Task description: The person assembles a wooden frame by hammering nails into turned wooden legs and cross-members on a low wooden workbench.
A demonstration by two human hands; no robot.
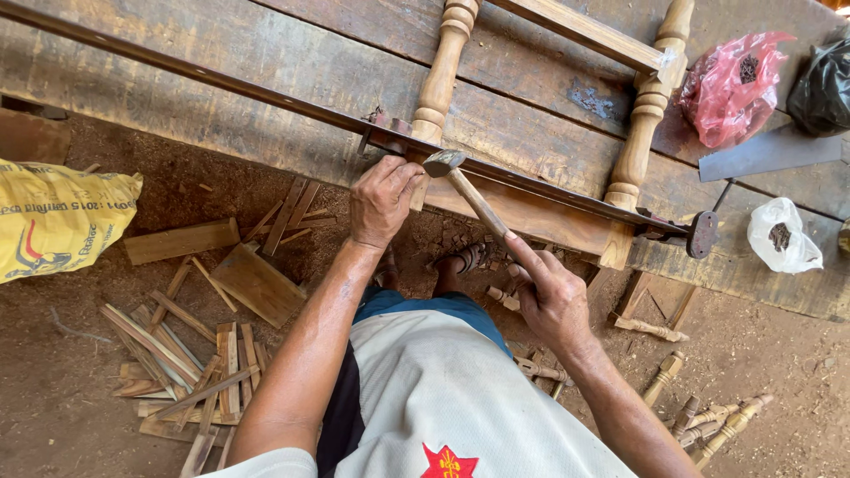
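My right hand (551, 296) grips the wooden handle of a hammer (462, 186), whose metal head sits just above the lower rail of a wooden frame (531, 217). My left hand (382, 202) rests closed at the front edge of that rail, fingers pinched at a spot right beside the hammer head; what it pinches is too small to see. Two turned spindles (440, 75) (648, 111) rise from the rail toward an upper rail (589, 31). A long metal bar clamp (266, 93) runs along the frame.
The frame lies on a worn plank workbench (292, 49). Pink (730, 84), black (822, 88) and white (781, 235) plastic bags sit at the right. A yellow sack (53, 217), wood offcuts (190, 354) and spare spindles (717, 420) lie on the dirt floor.
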